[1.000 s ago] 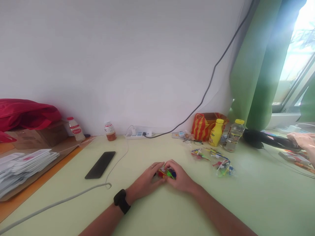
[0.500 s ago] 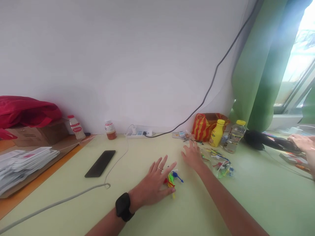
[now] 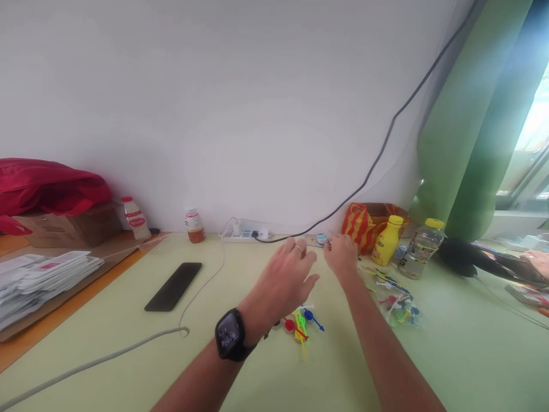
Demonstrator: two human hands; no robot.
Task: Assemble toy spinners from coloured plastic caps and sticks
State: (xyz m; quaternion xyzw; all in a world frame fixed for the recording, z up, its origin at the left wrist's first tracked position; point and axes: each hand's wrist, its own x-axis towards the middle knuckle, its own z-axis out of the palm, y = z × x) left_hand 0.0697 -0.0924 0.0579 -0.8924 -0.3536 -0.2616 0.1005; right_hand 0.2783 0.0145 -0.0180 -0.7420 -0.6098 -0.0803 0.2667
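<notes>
Spot plastic arrows (image 3: 301,329), lower centre of frame; likely light, stiff, slick; best pinched by discs (image 3: 290,325); see left hand (image 3: 283,283) above, loosely open; cannot tell grip of right hand (image 3: 342,257) near striped bag (image 3: 357,228)

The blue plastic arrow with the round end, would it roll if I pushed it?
The blue plastic arrow would probably slide or swivel rather than roll far, because it looks long and pointed. It's small and slim, so it's likely light. Its thin part might bend if squeezed hard.
</notes>
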